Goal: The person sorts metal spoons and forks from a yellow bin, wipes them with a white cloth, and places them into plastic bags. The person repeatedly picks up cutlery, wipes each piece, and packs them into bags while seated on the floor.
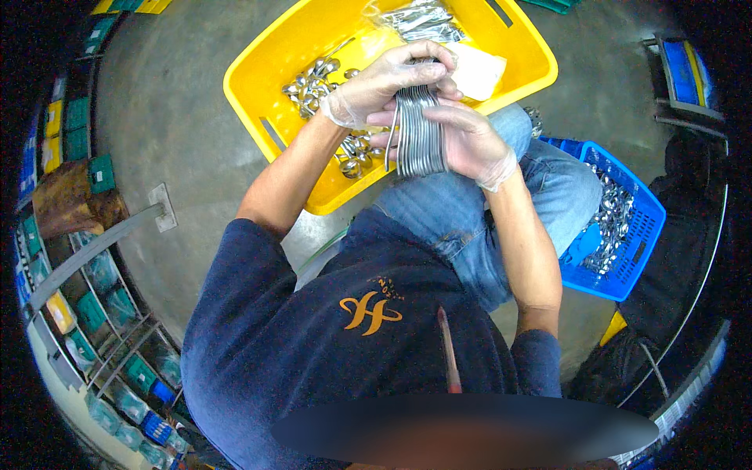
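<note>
A neat bundle of metal cutlery [420, 138] is held between my two hands, its slim handles side by side and pointing toward me. My left hand [390, 79], in a clear thin glove, wraps around the far end and hides it. My right hand [473, 138], gloved the same way, supports the bundle from the right, with its fingers passing behind the handles. Below them is a yellow plastic crate [329, 197]. Loose spoons [311, 88] lie in its left part, and more spoons [354, 161] lie nearer me.
Plastic-wrapped cutlery [426, 23] and a white sheet [479, 70] lie in the crate's far right part. A blue basket [649, 235] of loose cutlery [614, 217] stands right of my legs. Shelving with bins [88, 311] and a metal post [100, 255] are at left.
</note>
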A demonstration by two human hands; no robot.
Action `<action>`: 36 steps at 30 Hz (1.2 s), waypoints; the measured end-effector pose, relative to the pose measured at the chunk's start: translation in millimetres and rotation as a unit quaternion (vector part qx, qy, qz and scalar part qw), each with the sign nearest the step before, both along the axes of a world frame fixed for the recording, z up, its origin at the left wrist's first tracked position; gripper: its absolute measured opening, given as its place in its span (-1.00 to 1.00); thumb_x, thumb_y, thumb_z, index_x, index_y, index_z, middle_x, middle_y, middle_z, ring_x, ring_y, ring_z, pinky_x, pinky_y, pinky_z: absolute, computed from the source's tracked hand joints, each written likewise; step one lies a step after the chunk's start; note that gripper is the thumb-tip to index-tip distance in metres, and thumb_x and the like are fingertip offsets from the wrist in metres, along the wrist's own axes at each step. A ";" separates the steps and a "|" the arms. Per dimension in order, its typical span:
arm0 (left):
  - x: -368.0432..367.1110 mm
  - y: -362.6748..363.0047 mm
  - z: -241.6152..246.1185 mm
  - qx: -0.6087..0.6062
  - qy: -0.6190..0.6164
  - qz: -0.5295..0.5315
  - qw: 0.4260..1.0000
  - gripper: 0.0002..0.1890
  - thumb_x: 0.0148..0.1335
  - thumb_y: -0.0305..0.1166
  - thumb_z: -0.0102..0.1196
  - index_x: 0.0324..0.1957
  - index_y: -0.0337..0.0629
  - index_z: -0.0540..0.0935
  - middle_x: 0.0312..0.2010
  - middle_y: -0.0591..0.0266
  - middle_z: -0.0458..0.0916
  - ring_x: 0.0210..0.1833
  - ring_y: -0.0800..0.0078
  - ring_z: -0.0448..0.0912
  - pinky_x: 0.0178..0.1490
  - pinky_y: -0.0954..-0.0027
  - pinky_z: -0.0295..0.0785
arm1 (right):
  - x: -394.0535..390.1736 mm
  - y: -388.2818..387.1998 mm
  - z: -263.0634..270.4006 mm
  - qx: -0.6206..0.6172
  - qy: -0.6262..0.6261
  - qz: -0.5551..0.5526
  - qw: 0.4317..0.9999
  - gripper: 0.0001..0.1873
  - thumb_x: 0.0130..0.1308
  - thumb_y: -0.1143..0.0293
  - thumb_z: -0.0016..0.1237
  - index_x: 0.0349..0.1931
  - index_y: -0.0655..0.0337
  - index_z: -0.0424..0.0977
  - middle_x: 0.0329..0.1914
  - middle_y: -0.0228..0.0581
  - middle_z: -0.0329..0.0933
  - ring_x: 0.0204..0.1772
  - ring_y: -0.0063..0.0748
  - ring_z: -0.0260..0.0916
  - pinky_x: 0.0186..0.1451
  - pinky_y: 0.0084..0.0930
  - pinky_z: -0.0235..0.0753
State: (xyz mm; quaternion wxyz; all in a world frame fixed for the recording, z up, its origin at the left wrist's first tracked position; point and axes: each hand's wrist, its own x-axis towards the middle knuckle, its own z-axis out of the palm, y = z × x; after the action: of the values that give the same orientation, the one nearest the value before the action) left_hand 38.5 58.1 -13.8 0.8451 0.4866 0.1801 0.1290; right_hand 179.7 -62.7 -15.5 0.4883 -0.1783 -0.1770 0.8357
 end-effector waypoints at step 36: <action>24.8 94.4 -24.8 0.430 0.286 0.086 0.852 -0.72 0.40 -0.19 0.06 -0.13 -0.16 0.71 -0.27 0.01 0.72 -0.27 0.09 0.72 -0.14 0.22 0.61 | 42.3 40.0 -30.1 -0.025 -0.351 -0.163 0.922 -0.68 0.36 0.35 0.14 0.05 0.30 0.54 -0.14 -0.24 0.67 -0.11 -0.48 0.65 -0.05 -0.57 0.64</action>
State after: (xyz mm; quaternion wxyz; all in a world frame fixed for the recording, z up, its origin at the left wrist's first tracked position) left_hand 63.3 152.5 -38.5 0.4485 0.7993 0.3812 0.1211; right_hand 222.0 -22.6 -45.5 0.5198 -0.4986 -0.2850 0.6325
